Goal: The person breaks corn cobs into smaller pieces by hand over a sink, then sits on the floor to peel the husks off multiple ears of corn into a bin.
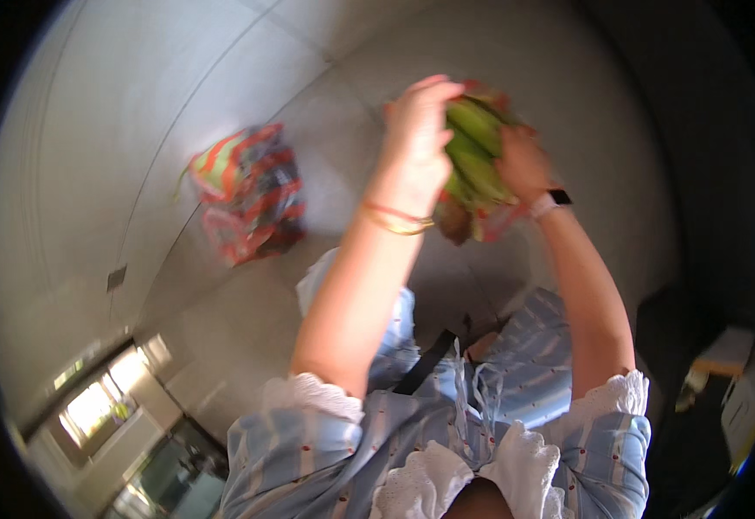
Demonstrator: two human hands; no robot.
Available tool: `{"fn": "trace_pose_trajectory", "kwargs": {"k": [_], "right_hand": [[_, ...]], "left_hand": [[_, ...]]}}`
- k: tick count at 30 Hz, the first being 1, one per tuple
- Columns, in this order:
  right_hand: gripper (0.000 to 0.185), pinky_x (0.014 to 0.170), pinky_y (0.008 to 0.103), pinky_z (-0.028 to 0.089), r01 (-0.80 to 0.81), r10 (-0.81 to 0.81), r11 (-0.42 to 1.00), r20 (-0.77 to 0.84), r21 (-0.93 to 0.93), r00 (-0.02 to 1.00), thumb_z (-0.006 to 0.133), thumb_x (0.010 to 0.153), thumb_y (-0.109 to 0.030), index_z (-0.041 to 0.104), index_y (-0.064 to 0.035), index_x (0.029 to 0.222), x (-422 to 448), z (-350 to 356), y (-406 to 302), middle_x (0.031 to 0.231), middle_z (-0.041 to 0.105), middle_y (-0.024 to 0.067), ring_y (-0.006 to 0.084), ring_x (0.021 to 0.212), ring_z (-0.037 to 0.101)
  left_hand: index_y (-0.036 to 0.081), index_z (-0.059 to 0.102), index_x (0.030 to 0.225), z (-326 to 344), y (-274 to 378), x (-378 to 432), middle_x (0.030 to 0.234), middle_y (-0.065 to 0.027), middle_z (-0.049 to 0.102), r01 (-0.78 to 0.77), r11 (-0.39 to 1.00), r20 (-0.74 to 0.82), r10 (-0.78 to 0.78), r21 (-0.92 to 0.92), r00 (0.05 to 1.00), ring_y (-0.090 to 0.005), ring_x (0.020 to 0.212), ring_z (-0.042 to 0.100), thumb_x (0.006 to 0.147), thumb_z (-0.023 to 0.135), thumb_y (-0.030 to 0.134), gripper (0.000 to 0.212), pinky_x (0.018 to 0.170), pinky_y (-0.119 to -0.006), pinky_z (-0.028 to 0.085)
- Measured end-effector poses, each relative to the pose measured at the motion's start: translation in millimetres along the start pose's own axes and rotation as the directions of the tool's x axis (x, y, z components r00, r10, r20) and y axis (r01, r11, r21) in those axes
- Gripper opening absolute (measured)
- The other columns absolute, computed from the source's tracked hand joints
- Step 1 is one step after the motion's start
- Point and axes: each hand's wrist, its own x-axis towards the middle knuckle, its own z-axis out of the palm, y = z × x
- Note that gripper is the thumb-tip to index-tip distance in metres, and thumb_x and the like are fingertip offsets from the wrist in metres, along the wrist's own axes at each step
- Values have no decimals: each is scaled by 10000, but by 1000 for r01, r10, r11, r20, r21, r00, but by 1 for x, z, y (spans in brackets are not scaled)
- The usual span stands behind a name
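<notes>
Before me on the grey floor is a red-striped plastic bag with several long green vegetables or fruits showing at its top, too blurred to name exactly. My left hand is against their left side, with its palm turned towards them and the fingers partly spread. On their right side rests my right hand, its fingertips hidden behind or among the green pieces. Whether either hand grips them is unclear. A brown roundish item shows at the near edge of the bag.
Another red-striped plastic bag, filled with dark contents, sits on the tiled floor to the left. My bent legs in blue patterned cloth are close below the hands. A window shows at lower left, and pale objects at lower right.
</notes>
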Motion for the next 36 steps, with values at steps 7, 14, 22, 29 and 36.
{"fn": "trace_pose_trajectory", "kwargs": {"k": [7, 14, 22, 29, 36], "right_hand": [[584, 881, 443, 467, 52, -56, 962, 6, 268, 998, 719, 671, -108, 475, 21, 1186, 13, 20, 28, 1190, 531, 225, 386, 1077, 537], [494, 765, 377, 507, -257, 102, 881, 371, 396, 923, 659, 760, -252, 559, 103, 1088, -33, -45, 27, 984, 649, 219, 322, 887, 646], [423, 840, 349, 503, -498, 158, -346, 573, 795, 804, 538, 921, -339, 557, 4, 1168, -85, -82, -4, 1092, 622, 88, 213, 966, 607], [447, 887, 307, 456, -159, 292, -245, 229, 956, 929, 529, 897, -207, 466, 32, 1269, -90, -94, -7, 1164, 580, 93, 168, 1054, 565], [510, 902, 311, 457, -89, 132, -163, 111, 983, 985, 592, 873, -228, 458, 36, 1289, -94, -125, -8, 1166, 590, 116, 180, 1058, 566]], "left_hand": [[92, 610, 995, 11, 2, 3, 1053, -30, 559, -25, 997, 18, 26, -69, 999, -173, 1047, 443, 762, 635, 175, 249, 927, -396, 309], [-40, 414, 1322, 11, 5, 1, 1360, -180, 416, 33, 984, 46, -26, -173, 999, -259, 1295, 344, 785, 591, 142, 593, 1051, -368, 281], [-54, 362, 1335, 16, -1, 1, 1376, -199, 373, 0, 994, -11, -1, -113, 1000, -268, 1291, 338, 811, 572, 148, 600, 1031, -372, 312], [-59, 632, 989, 31, -23, -26, 843, -205, 668, -539, 706, 483, 310, 460, 819, -303, 837, 669, 864, 599, 214, 302, 770, -351, 502], [-59, 471, 1211, 26, -20, -47, 1038, -187, 644, -397, 807, 639, 32, 437, 769, -217, 967, 637, 798, 750, 332, 633, 827, -321, 488]]}}
